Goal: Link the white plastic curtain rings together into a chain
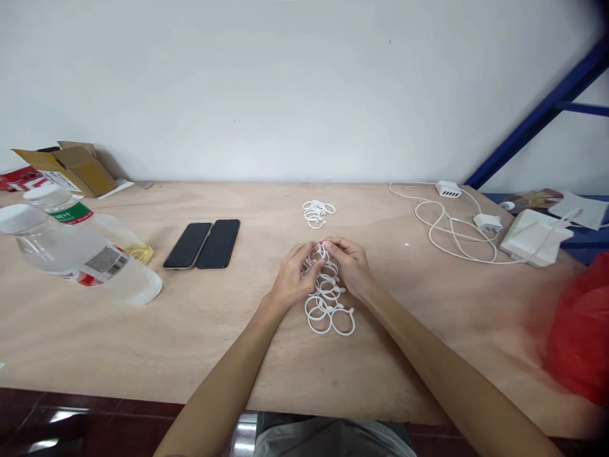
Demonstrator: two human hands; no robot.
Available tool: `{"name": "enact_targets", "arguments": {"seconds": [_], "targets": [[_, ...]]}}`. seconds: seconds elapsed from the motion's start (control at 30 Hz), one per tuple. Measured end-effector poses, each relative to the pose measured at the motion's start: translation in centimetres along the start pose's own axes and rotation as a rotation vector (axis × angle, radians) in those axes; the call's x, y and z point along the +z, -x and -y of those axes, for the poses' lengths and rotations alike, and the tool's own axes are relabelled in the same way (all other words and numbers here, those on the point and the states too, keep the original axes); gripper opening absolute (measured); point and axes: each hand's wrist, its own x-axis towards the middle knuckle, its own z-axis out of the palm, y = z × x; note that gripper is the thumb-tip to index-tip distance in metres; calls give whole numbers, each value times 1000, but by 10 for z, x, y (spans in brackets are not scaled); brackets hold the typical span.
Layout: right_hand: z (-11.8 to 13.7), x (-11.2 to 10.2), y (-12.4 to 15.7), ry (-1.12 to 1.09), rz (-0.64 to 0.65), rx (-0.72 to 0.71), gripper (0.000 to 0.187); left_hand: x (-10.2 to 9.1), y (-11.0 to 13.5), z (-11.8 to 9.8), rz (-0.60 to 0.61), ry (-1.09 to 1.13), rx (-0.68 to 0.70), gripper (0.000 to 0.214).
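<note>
Both hands meet over a heap of white plastic rings (329, 291) in the middle of the wooden table. My left hand (295, 274) is closed, thumb and fingers pinching one white ring at the heap's far end. From the other side my right hand (349, 261) pinches at the same ring, its fingertips close to the left ones. Each ring seems to carry a small tab or knob. The fingertips partly hide the held ring. A smaller pile of similar white rings (316, 212) lies farther back, beyond the hands.
Two phones (188, 246) lie side by side on the left, near two clear bottles (90, 254). An opened cardboard box (83, 166) stands behind them. To the right are a white cable (431, 238), a white charger (535, 238) and a red bag (580, 330).
</note>
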Motion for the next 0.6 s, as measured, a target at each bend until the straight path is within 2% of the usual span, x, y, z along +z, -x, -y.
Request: {"name": "enact_targets", "arguments": {"seconds": [0.1, 0.17, 0.27, 0.4, 0.5, 0.6], "targets": [[0, -3, -15, 12, 28, 62, 25, 0, -1, 2, -48, -39, -48, 31], [0, -7, -33, 120, -12, 20, 27, 0, -1, 3, -67, -89, -86, 36], [-3, -17, -66, 438, -117, -106, 29, 0, -2, 4, -52, -173, -131, 39], [-11, -30, -100, 993, -61, -195, 42, 0, -3, 2, 9, -193, -153, 24], [-16, -36, -108, 1234, -1, -196, 50, 0, -4, 1, 10, -182, -146, 19], [-17, -37, -103, 1275, 20, -176, 42, 0, -4, 1, -1, -173, -132, 19]]}}
